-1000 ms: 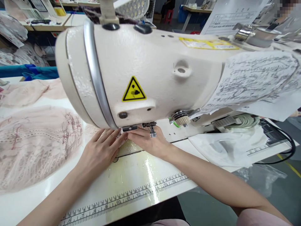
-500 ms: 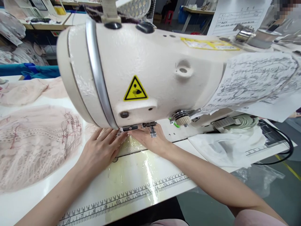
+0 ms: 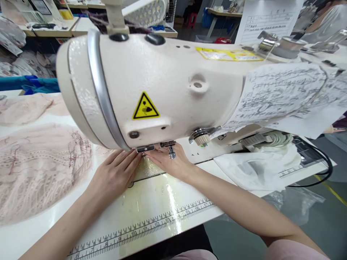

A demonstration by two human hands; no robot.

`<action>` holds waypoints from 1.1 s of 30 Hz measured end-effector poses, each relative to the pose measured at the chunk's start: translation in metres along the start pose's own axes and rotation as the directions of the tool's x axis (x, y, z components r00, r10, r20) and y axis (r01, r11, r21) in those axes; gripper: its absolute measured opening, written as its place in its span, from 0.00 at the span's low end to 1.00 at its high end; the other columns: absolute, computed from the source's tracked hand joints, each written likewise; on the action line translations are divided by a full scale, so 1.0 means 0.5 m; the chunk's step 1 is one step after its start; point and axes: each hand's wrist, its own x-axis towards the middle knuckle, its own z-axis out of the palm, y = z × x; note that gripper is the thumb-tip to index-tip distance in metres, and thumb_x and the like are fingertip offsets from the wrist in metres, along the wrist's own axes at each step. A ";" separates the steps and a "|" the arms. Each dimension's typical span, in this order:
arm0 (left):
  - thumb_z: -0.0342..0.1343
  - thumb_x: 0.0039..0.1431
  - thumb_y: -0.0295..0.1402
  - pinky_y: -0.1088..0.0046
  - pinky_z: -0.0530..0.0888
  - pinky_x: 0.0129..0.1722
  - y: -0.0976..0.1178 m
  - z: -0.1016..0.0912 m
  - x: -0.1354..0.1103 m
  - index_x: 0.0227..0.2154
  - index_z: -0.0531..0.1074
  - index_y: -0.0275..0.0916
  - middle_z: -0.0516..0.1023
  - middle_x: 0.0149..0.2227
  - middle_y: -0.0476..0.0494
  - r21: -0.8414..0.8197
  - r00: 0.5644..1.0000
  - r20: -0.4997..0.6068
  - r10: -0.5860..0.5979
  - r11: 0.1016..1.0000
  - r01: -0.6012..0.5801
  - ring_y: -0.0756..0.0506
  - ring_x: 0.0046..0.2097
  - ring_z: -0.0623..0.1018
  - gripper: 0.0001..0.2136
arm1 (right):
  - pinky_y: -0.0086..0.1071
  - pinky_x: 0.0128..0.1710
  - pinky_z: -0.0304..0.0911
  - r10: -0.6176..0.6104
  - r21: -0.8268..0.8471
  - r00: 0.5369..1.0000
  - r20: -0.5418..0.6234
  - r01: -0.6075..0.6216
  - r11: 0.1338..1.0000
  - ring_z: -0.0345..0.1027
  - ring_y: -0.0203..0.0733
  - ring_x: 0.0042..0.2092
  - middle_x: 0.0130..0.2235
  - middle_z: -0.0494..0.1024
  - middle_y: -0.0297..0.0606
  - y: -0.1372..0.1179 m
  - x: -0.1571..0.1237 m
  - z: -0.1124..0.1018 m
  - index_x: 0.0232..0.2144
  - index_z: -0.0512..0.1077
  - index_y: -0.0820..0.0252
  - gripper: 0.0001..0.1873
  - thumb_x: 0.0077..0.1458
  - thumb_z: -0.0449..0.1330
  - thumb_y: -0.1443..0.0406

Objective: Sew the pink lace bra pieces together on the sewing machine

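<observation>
My left hand (image 3: 115, 169) lies flat with stretched fingers beside the needle area of a white sewing machine (image 3: 173, 86). Its fingertips rest by the edge of a pale pink lace fabric (image 3: 43, 166) and pass partly under the machine head. From the other side my right hand (image 3: 169, 160) reaches in, its visible fingers stretched towards the left fingertips. The machine's presser area and a small metal screw part (image 3: 172, 153) hide some of those fingers. What lies directly beneath the fingertips is hidden.
A printed ruler (image 3: 146, 227) runs along the table's front edge. White cloth (image 3: 252, 168) and a coiled pale green strip (image 3: 278, 139) lie to the right. Handwritten paper (image 3: 282, 94) covers the machine arm. Behind stand other work tables (image 3: 51, 30) and part of a person (image 3: 328, 23).
The camera view has shifted a little, so the machine sits slightly left and lower. My left fingers are drawn closer together; my right hand keeps nearly the same place.
</observation>
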 end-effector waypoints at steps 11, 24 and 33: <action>0.48 0.65 0.29 0.58 0.69 0.43 -0.005 0.004 0.002 0.51 0.71 0.29 0.79 0.49 0.39 0.041 0.998 0.041 -0.050 0.998 0.048 0.39 0.41 0.77 0.16 | 0.40 0.41 0.64 -0.042 -0.041 0.999 -0.016 0.042 0.998 0.73 0.43 0.44 0.46 0.80 0.37 -0.024 -0.033 0.003 0.52 0.72 0.50 0.18 0.67 0.47 0.56; 0.47 0.65 0.31 0.58 0.69 0.44 -0.002 0.005 -0.001 0.52 0.71 0.35 0.78 0.51 0.40 0.028 0.991 0.070 -0.113 0.993 0.112 0.40 0.43 0.79 0.16 | 0.44 0.50 0.64 0.011 0.061 0.993 0.116 -0.018 0.998 0.71 0.46 0.52 0.50 0.78 0.40 -0.028 -0.024 -0.011 0.55 0.70 0.48 0.21 0.68 0.45 0.54; 0.44 0.66 0.32 0.56 0.69 0.46 0.006 0.000 0.007 0.53 0.71 0.32 0.79 0.48 0.37 0.070 0.982 0.108 -0.155 0.986 0.148 0.38 0.44 0.78 0.18 | 0.45 0.53 0.61 0.039 0.011 0.983 0.181 -0.042 0.999 0.70 0.47 0.52 0.53 0.76 0.40 -0.028 -0.020 -0.015 0.58 0.67 0.47 0.22 0.67 0.46 0.53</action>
